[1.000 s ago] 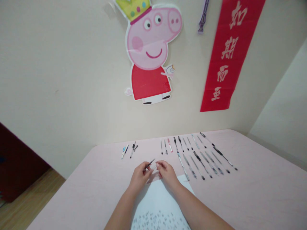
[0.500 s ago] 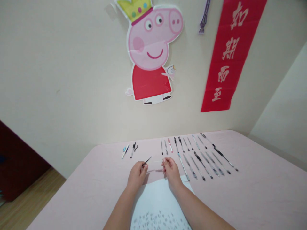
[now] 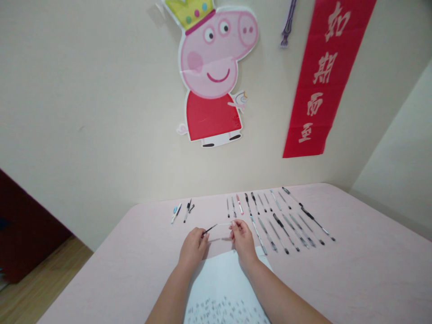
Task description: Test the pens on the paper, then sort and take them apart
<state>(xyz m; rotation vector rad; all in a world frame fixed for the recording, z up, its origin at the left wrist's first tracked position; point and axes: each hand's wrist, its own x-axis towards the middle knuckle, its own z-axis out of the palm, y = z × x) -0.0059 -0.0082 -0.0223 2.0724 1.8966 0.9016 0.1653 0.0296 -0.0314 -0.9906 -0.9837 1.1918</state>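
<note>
Pinching a dark pen (image 3: 209, 229) between thumb and fingers of the left hand (image 3: 194, 246), and a clear tube (image 3: 223, 224) likewise in the right hand (image 3: 243, 238). Clearly apart half a second ago; now nearly tip to end above the pink table (image 3: 135, 270), so seemingly being lined up. Hard to tell whether touching.

On the left part of the counter (image 3: 114, 265), a hand can pass broadly beside the left hand (image 3: 193, 247), and a lane also runs between the small pen group (image 3: 187, 210) and the pen rows (image 3: 285, 231), which block the right side. Between the left hand and the right hand (image 3: 243, 238), the dark stick (image 3: 209, 229) and the pale tube (image 3: 224, 224) bar the way, and behind stands the wall (image 3: 101, 135).
</note>
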